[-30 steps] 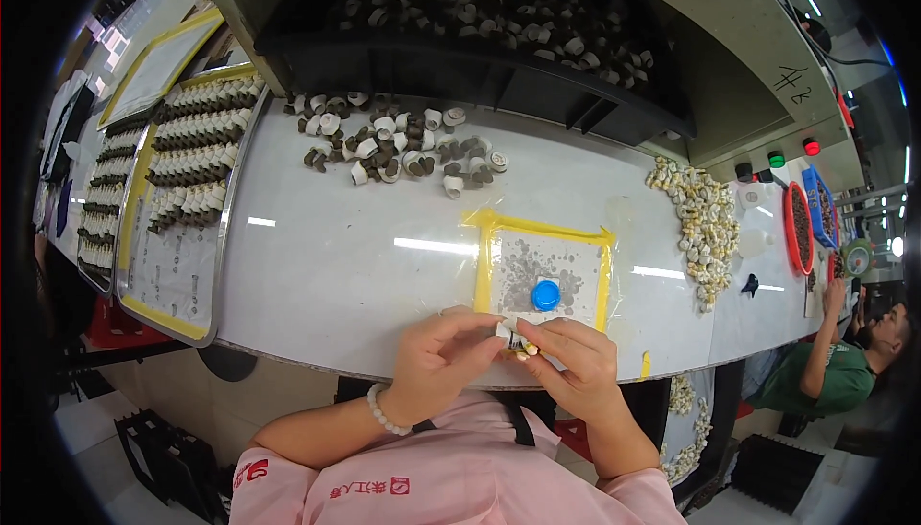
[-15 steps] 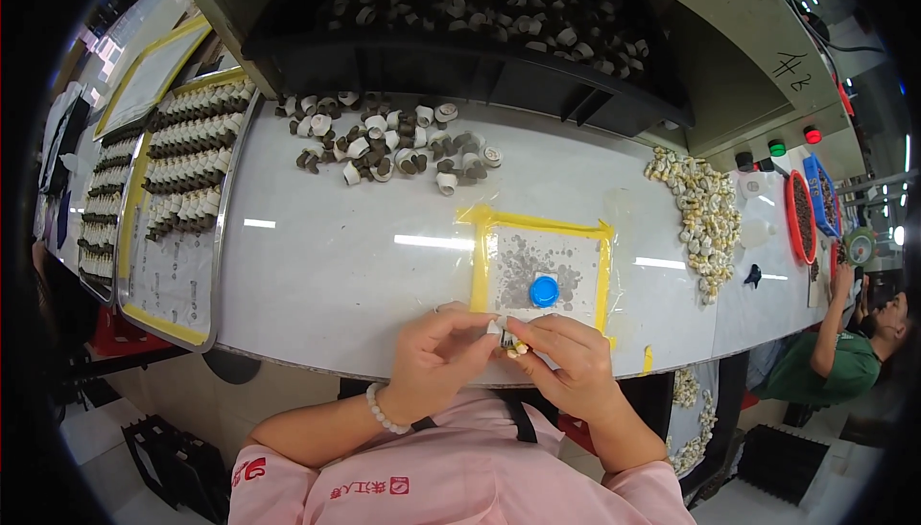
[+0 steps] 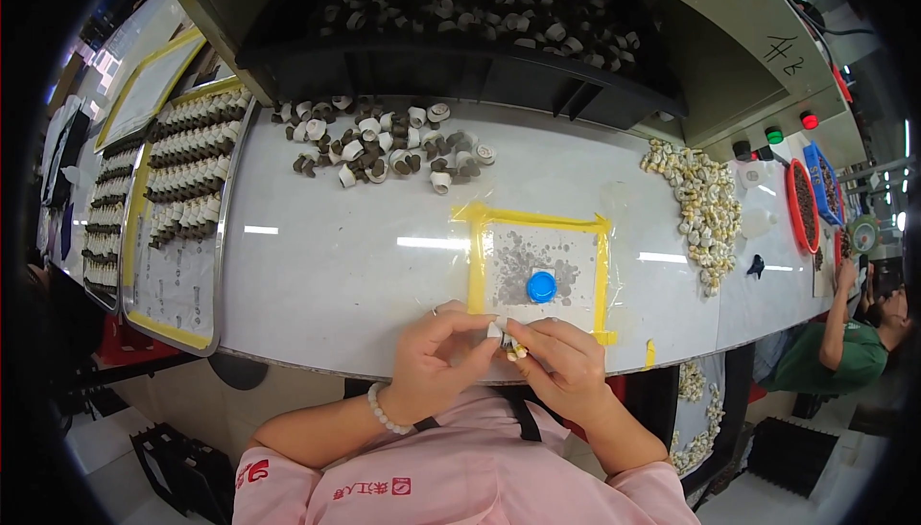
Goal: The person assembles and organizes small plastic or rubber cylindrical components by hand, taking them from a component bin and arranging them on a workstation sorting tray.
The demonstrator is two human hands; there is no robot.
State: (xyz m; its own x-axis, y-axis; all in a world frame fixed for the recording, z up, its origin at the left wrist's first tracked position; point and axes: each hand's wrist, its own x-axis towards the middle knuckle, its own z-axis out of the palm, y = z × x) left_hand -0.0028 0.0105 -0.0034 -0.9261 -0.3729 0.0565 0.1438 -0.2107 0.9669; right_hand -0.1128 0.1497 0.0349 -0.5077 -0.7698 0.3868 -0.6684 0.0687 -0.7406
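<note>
Close to the table's front edge, my left hand (image 3: 439,350) pinches a small white cup-shaped part (image 3: 495,330) between thumb and fingers. Against it, my right hand (image 3: 566,357) is closed on a small yellow-and-white piece (image 3: 516,349). The two parts meet or nearly meet between my fingertips, which cover much of them. Just beyond my hands lies a grey-spotted white sheet (image 3: 585,266) framed with yellow tape. On that sheet rests a round blue cap (image 3: 542,286).
White-and-dark parts (image 3: 369,141) lie scattered at the far left, below a large black bin (image 3: 432,74) of similar ones. Yellow-white pieces (image 3: 705,218) are heaped on the right. Trays (image 3: 216,266) with rows of parts stand left. A person in green (image 3: 835,357) is at the right.
The view has shifted slightly. My hands keep the same two parts pinched together in nearly the same place.
</note>
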